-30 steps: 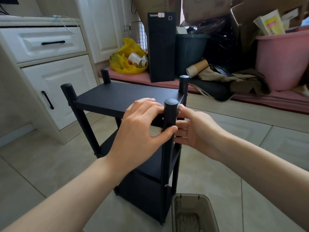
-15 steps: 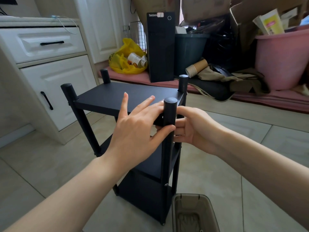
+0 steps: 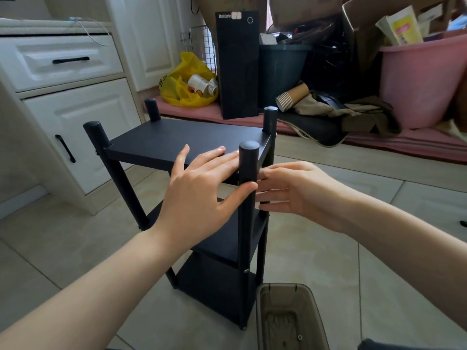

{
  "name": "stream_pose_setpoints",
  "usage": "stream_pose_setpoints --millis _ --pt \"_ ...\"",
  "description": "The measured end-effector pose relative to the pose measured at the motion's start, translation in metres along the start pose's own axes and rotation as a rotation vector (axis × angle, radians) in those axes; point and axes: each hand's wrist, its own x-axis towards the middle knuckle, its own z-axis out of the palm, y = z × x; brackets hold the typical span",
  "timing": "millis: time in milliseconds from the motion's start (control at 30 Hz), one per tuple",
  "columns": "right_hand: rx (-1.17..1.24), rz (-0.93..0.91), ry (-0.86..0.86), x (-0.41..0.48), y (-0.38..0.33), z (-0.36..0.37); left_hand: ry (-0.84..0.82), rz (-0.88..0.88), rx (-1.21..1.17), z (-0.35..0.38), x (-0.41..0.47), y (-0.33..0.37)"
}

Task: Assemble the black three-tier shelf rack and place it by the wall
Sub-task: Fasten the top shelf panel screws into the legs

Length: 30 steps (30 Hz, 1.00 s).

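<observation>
Rack [image 3: 217,286] stands upright on the floor [image 3: 303,261], right under both hands. Left hand [image 3: 199,188] lies flat on the top shelf [image 3: 164,142], fingers straight and spread, and its thumb [image 3: 242,190] touches the near corner post [image 3: 249,157]. It grips nothing. Right hand [image 3: 298,190] is on the other side of that post, fingers straight and loose, holding nothing too. Its tips go behind the post, so I cannot tell if they touch it.

All three shelves and four posts look joined, so I think the building is about done and the hands are checking this corner. To do it well, press down on the shelf and wiggle the post a little; it should not wobble. Then take a post in each hand and lift straight up, so the rack does not tip.

Just below the right hand, a brown bin [image 3: 283,286] sits close to the rack's foot; step round it. Left of the left hand is a white cupboard [image 3: 83,117]. Far past both hands are a black box [image 3: 237,66], a yellow bag [image 3: 177,84] and a pink tub [image 3: 419,82].
</observation>
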Motion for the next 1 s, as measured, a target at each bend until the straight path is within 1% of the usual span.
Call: stream_pose_setpoints --millis 100,233,300,400,600,733,833,933,1000 --pt "-0.078 0.056 0.002 -0.005 0.009 -0.009 0.071 0.037 0.029 0.004 -0.003 -0.001" --pt "-0.186 0.182 -0.029 -0.01 0.035 -0.025 0.127 0.062 0.041 0.008 -0.005 -0.002" --pt "-0.269 0.284 -0.083 -0.01 0.052 -0.033 0.129 0.066 0.041 0.009 -0.004 -0.002" --pt "-0.472 0.462 -0.174 -0.002 0.079 -0.04 0.114 0.063 0.038 0.008 -0.004 -0.004" --pt "-0.69 0.698 -0.197 0.036 0.152 -0.047 0.154 0.083 0.037 0.013 -0.002 -0.007" --pt "-0.711 0.765 -0.164 0.049 0.234 -0.038 0.152 0.089 0.022 0.014 -0.002 -0.009" --pt "-0.86 0.758 -0.244 0.037 0.289 -0.029 0.162 0.088 0.016 0.016 -0.002 -0.009" --pt "-0.985 0.761 -0.183 0.022 0.335 -0.021 0.176 0.092 0.016 0.019 -0.001 -0.009" --pt "-1.126 0.722 -0.213 0.014 0.357 -0.016 0.183 0.1 0.016 0.021 -0.001 -0.01"
